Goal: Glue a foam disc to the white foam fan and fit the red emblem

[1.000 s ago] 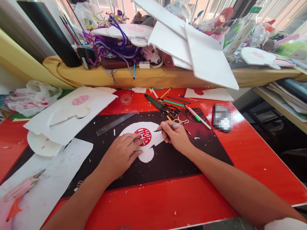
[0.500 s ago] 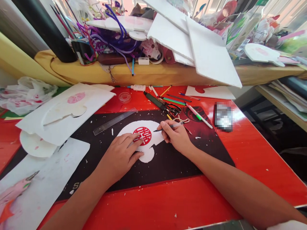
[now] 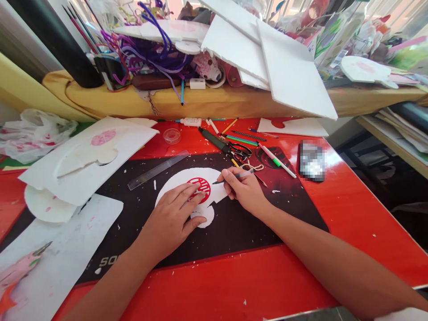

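Note:
A white foam cutout (image 3: 180, 178) with a round part and a small lobe lies on the black mat (image 3: 247, 227). On it sits a red round cut-paper emblem (image 3: 204, 191), partly hidden by fingers. My left hand (image 3: 172, 216) rests flat across the cutout and the emblem's left side, fingers spread. My right hand (image 3: 243, 189) grips a dark pen (image 3: 239, 175), its tip pointing left at the cutout just right of the emblem.
Behind lie a clear ruler (image 3: 157, 169), scissors (image 3: 240, 151), a green-handled tool (image 3: 216, 141) and several pens. White foam sheets (image 3: 90, 156) fill the left. A blurred-out object (image 3: 312, 161) lies right; a cluttered ledge (image 3: 234, 100) runs along the back.
My left hand has shifted slightly on the cutout, its fingers now over more of the emblem's left side. My right hand and pen have barely moved. The view has shifted a little.

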The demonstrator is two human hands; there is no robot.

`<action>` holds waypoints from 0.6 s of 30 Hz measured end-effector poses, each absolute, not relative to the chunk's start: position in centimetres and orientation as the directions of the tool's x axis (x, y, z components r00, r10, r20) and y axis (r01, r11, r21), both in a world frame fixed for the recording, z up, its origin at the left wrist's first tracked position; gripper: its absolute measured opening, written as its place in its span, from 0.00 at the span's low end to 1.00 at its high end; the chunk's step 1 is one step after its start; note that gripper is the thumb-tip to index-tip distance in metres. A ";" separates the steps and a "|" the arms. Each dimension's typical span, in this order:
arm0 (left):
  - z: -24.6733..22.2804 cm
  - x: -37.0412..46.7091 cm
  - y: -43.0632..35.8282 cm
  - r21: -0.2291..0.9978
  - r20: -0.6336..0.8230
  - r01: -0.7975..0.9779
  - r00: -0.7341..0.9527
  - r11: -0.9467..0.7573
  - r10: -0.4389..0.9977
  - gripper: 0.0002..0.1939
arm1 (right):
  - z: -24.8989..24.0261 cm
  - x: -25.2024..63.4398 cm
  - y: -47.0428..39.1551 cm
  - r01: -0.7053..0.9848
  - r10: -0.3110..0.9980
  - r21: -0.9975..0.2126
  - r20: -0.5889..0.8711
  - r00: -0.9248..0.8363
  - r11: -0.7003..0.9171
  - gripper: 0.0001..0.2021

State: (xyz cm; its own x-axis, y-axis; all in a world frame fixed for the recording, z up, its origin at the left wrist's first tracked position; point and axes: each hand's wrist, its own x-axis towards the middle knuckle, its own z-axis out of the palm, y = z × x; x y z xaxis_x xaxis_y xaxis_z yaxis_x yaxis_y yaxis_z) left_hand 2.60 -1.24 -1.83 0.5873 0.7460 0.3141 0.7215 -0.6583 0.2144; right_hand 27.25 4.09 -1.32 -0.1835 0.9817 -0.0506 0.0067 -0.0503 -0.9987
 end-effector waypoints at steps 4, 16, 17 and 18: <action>-2.4 3.0 -1.3 0.214 0.273 0.715 0.610 -0.665 0.744 0.27 | -1.2 27.3 4.1 0.011 0.981 -0.998 -0.063 -0.183 -0.062 0.26; -2.4 2.8 -1.0 0.252 0.286 0.716 0.587 -0.651 0.757 0.27 | -1.2 27.3 4.1 -0.010 0.980 -0.997 -0.069 -0.188 -0.072 0.25; -2.4 2.8 -1.0 0.249 0.306 0.719 0.577 -0.649 0.757 0.27 | -1.2 27.3 4.1 -0.011 0.980 -0.998 -0.063 -0.187 -0.066 0.25; -2.3 2.9 -0.9 0.246 0.326 0.724 0.564 -0.644 0.759 0.28 | -1.1 27.3 4.1 -0.012 0.981 -0.998 -0.056 -0.187 -0.060 0.25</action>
